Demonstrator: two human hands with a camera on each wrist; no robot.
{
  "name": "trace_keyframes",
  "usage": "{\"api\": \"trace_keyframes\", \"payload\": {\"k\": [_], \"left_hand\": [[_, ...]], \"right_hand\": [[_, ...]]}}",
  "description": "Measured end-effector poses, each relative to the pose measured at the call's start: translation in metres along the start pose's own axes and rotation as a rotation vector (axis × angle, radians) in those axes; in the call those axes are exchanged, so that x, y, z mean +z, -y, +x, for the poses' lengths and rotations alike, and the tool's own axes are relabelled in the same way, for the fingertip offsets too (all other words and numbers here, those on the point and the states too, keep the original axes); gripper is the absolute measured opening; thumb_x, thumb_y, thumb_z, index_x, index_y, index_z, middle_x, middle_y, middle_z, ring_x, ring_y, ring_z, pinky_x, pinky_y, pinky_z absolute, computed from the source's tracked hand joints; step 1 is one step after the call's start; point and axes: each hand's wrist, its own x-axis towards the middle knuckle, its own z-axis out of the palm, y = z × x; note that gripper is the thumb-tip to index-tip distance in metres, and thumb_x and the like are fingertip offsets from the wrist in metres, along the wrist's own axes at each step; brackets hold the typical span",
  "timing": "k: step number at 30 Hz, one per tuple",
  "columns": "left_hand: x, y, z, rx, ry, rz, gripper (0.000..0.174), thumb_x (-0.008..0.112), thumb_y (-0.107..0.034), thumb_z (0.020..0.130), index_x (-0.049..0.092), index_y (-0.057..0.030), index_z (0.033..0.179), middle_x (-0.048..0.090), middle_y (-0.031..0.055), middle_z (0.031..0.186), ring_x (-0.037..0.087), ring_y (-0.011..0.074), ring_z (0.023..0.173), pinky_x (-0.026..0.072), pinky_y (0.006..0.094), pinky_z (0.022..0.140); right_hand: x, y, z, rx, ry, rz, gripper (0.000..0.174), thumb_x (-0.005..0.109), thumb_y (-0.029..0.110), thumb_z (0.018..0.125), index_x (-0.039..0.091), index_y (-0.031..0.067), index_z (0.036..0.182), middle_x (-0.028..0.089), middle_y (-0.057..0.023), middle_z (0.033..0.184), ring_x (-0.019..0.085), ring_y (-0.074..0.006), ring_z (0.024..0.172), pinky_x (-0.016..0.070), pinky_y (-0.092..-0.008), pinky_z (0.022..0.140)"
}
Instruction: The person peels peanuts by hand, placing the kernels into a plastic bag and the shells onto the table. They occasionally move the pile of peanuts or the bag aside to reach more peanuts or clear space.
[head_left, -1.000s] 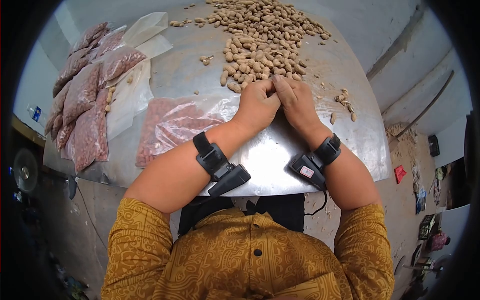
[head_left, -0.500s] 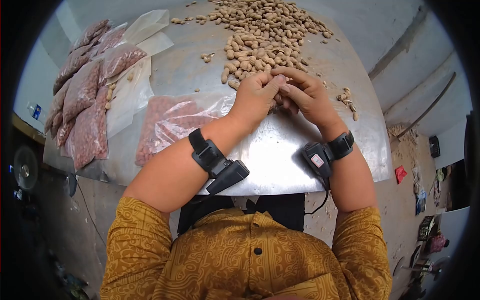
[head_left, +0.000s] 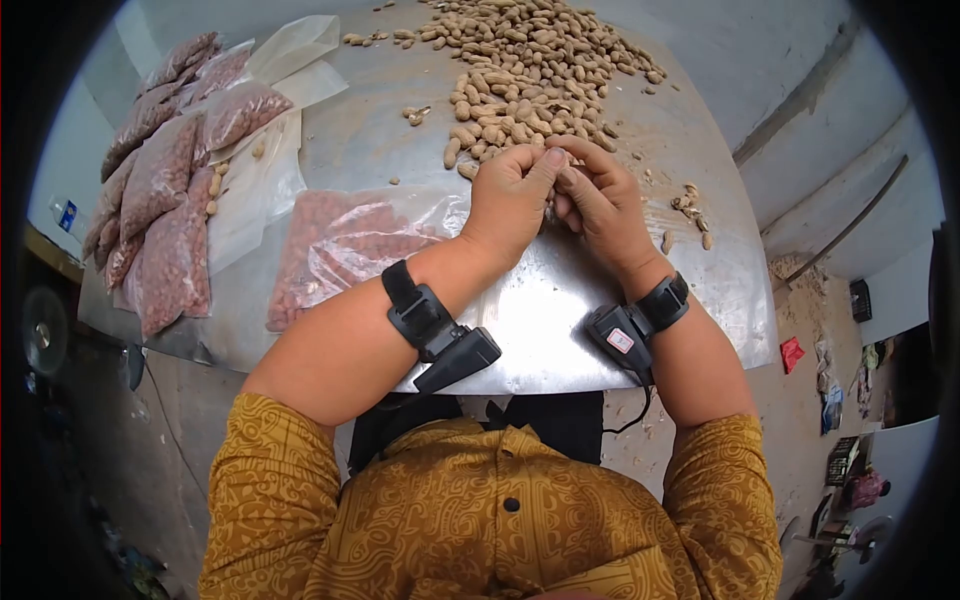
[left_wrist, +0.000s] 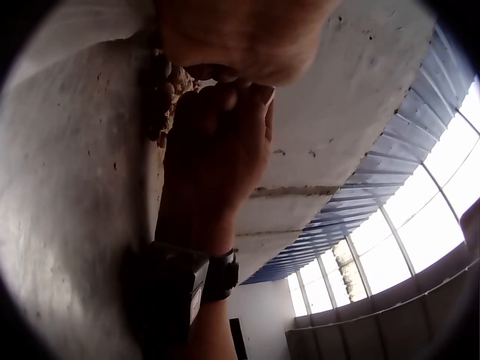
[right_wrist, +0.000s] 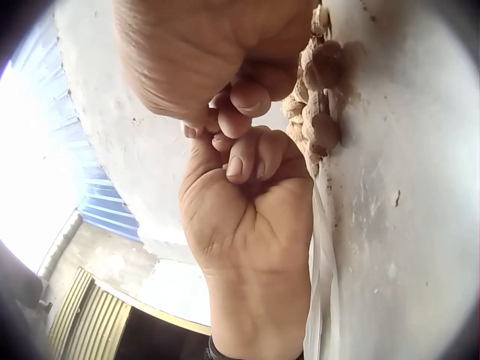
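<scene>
My left hand (head_left: pixel 503 200) and right hand (head_left: pixel 608 215) meet in front of a heap of unshelled peanuts (head_left: pixel 530 90). Thumbs and fingertips come together in a pinch at a small peanut, mostly hidden by the fingers. In the right wrist view, the curled fingers of the left hand (right_wrist: pixel 247 202) lie just below those of the right hand (right_wrist: pixel 217 60). The left wrist view shows the right hand (left_wrist: pixel 217 142) dark, beneath the near left hand (left_wrist: pixel 240 37). A clear bag of reddish shelled peanuts (head_left: pixel 345 250) lies flat beside the left forearm.
Several filled bags (head_left: pixel 160 180) are piled at the left of the metal table (head_left: pixel 560 330), with flat plastic bags (head_left: pixel 265 190) and a few peanuts on them. Loose shells (head_left: pixel 690 205) lie to the right. Each wrist wears a black camera (head_left: pixel 455 360).
The right hand has drawn back from the heap and turned, its fingers now curled at the left thumb. The left hand has stayed nearly in place.
</scene>
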Motion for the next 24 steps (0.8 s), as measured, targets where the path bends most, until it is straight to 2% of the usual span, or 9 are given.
{"api": "trace_keyframes", "payload": {"k": [14, 17, 24], "left_hand": [[0.006, 0.004, 0.002, 0.030, -0.071, 0.061, 0.023, 0.052, -0.023, 0.091, 0.054, -0.0013, 0.083, 0.051, 0.0029, 0.061, 0.049, 0.0094, 0.050, 0.0387, 0.0202, 0.044], [0.007, 0.004, 0.003, 0.022, -0.118, -0.029, 0.022, 0.052, -0.022, 0.091, 0.054, -0.0011, 0.086, 0.051, 0.0020, 0.064, 0.048, 0.0080, 0.052, 0.0380, 0.0190, 0.046], [0.005, -0.001, 0.000, -0.071, -0.050, -0.149, 0.022, 0.049, -0.023, 0.092, 0.054, -0.0017, 0.092, 0.049, -0.0006, 0.065, 0.044, 0.0049, 0.052, 0.0354, 0.0169, 0.047]], "right_hand": [[0.014, -0.005, -0.003, -0.058, -0.160, 0.054, 0.022, 0.045, 0.013, 0.092, 0.051, 0.0036, 0.110, 0.051, 0.0025, 0.064, 0.043, -0.0021, 0.050, 0.0339, -0.0154, 0.044], [0.008, -0.017, -0.001, -0.032, -0.253, 0.196, 0.021, 0.042, 0.015, 0.093, 0.049, 0.0048, 0.110, 0.052, 0.0015, 0.065, 0.043, -0.0025, 0.051, 0.0346, -0.0158, 0.044], [0.004, -0.015, 0.002, 0.003, -0.146, 0.233, 0.023, 0.043, 0.017, 0.093, 0.048, 0.0071, 0.113, 0.053, 0.0008, 0.067, 0.043, -0.0031, 0.052, 0.0357, -0.0159, 0.047]]}}
